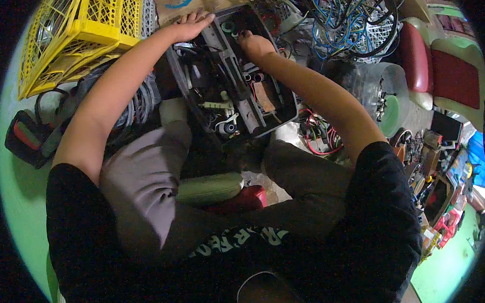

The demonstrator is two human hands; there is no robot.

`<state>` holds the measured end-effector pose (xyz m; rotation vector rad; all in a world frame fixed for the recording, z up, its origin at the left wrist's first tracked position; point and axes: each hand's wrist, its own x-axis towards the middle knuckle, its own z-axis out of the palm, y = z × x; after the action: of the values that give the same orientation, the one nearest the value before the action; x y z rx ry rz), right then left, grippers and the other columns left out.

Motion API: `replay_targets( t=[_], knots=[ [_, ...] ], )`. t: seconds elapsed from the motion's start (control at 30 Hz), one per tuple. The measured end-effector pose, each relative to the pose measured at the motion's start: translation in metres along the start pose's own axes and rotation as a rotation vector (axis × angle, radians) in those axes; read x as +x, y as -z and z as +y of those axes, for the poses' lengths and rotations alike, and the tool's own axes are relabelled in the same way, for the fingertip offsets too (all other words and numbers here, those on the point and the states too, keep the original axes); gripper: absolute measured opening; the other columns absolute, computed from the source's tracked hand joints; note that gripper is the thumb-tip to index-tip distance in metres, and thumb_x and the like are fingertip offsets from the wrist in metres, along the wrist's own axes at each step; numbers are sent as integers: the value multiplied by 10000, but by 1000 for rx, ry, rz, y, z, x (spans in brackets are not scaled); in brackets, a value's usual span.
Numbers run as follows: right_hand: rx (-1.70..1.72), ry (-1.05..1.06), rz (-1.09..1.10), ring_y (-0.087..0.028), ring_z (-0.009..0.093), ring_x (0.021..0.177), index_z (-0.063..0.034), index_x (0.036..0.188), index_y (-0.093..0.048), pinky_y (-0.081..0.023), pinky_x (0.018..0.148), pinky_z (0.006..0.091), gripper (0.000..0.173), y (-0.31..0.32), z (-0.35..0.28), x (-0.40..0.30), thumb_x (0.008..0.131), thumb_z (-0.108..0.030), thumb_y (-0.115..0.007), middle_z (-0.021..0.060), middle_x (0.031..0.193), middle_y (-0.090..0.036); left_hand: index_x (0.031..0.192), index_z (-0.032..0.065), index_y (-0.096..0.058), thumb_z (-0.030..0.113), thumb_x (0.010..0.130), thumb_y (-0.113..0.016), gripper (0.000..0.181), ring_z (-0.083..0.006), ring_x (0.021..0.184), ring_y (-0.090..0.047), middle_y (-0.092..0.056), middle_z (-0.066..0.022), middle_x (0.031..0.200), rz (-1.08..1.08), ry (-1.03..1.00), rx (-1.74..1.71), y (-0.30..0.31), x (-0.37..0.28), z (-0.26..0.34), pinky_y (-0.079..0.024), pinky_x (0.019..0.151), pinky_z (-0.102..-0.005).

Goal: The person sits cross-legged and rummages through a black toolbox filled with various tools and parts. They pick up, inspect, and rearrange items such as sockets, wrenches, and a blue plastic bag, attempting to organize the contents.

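A dark plastic toolbox point(247, 117) with divided compartments lies before my knees, full of small parts. My left hand point(192, 26) rests with spread fingers on its far left edge. Inside the far right compartment is my right hand point(255, 46), its fingers bent near a pale green ring point(227, 27); whether it grips something cannot be told. In the nearer right compartment lies a flat brown piece point(264, 96). The left compartment holds a pale plastic fitting point(217, 106) and a part with a white lever point(228, 122).
Yellow plastic crates point(98, 34) stand at the far left. Coiled grey cable point(140, 105) lies beside my left leg. At the right are a basket heaped with blue wires point(338, 24), a clear plastic tub point(394, 78), a tangle of red wires point(320, 138) and red-padded seats point(456, 76).
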<state>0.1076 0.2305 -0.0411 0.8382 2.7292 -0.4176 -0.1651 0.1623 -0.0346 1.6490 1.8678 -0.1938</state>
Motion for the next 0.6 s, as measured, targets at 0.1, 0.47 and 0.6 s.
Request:
replay_targets(
  t=[0.1,0.47,0.6],
  knots=[
    [-3,93,107,-669,385,930,-23,1164,-552,-564,746,465,287,8,-4,-12,889,-73,-486,239,1146,-597,1549,387,-27,392,1037,-218,547,-488,1463,-9,67,-44,1644,-13,10,48,-2,-1,-1,-92,1130,-680],
    [25,256,-112,-618,321,1011,-55,1104,-610,-537,833,437,268,-14,14,-123,847,-121,-570,148,1108,-561,1548,395,-53,463,1031,-179,536,-428,1483,7,56,-48,1644,2,41,11,0,-7,-3,-83,1146,-655],
    [15,270,-45,-611,330,1017,-62,1091,-627,-529,854,435,245,-23,19,-122,858,-106,-565,148,1117,-566,1550,387,-45,518,1025,-128,548,-424,1484,13,50,-58,1644,-38,79,57,11,-17,21,-50,1156,-632]
  ],
)
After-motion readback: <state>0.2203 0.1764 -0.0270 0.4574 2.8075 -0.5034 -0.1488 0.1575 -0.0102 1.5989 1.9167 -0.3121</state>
